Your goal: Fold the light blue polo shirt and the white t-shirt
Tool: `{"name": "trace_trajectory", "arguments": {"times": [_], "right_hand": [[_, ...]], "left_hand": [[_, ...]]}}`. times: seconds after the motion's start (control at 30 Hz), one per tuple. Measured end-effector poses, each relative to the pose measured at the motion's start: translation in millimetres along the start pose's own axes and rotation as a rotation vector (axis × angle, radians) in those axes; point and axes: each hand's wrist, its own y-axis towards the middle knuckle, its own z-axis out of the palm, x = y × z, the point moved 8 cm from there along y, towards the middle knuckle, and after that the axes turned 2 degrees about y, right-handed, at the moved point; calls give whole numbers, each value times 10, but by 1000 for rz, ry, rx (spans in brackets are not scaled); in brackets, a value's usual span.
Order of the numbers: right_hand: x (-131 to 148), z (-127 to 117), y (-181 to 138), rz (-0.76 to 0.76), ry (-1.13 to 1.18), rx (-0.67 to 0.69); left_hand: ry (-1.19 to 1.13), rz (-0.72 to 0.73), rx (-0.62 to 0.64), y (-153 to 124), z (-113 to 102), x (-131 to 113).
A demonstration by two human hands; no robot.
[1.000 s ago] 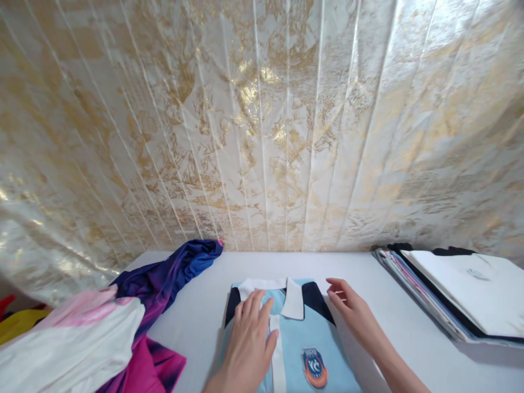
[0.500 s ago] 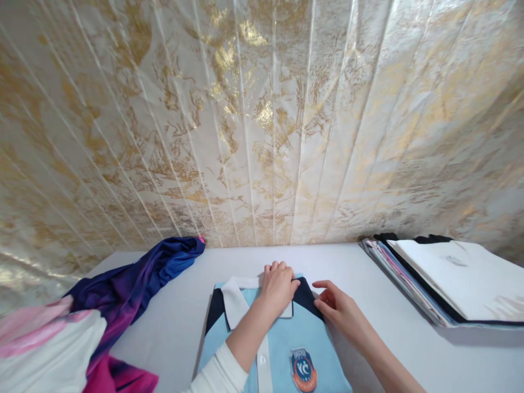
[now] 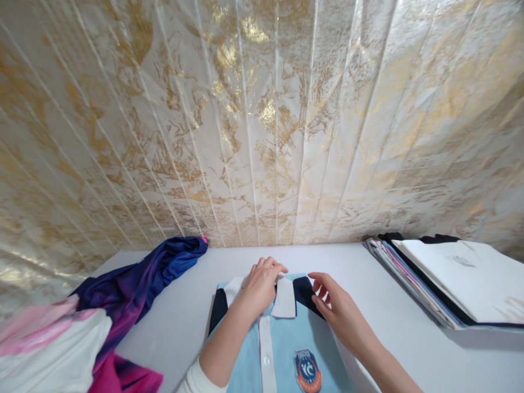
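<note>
A folded light blue polo shirt (image 3: 286,349) with navy shoulders, a white button placket and a round-bottomed badge lies front up before me. My left hand (image 3: 258,286) rests palm down over its white collar (image 3: 285,298), fingers forward and thumb stretched to the right. Part of the collar is hidden under that hand. At the shirt's right navy shoulder, my right hand (image 3: 333,303) is at the edge, with thumb and forefinger apart and the other fingers loosely bent. No cloth shows pinched between them.
On the right lies a stack of folded clothes (image 3: 458,284), a white one on top. Crumpled garments lie at the left: a purple and blue one (image 3: 151,278) and a pink and white one (image 3: 53,344). A gold-patterned curtain (image 3: 262,125) hangs behind the white table (image 3: 339,256).
My left hand has shifted left across the collar, uncovering its right flap. My right hand stays by the right shoulder, its forefinger slightly higher. The view has moved slightly.
</note>
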Motion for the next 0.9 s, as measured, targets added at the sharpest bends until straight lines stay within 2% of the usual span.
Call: {"name": "trace_trajectory", "arguments": {"times": [0.1, 0.17, 0.27, 0.4, 0.53, 0.67, 0.77, 0.9], "right_hand": [[192, 175, 120, -73, 119, 2], [194, 316, 211, -62, 192, 11], [23, 444, 301, 47, 284, -14], [-177, 445, 302, 161, 381, -63], [-161, 450, 287, 160, 344, -15], [-59, 448, 296, 80, 229, 18], [8, 458, 294, 25, 159, 52], [31, 453, 282, 31, 137, 60]], "left_hand": [[-17, 93, 11, -31, 73, -22], [-17, 106, 9, -24, 111, -2], [-15, 84, 0, -4, 119, 64], [-38, 66, -15, 3, 93, 121], [-64, 45, -35, 3, 84, 146], [-100, 29, -56, 13, 55, 179], [-139, 41, -59, 22, 18, 209], [-210, 71, -40, 24, -19, 243]]}}
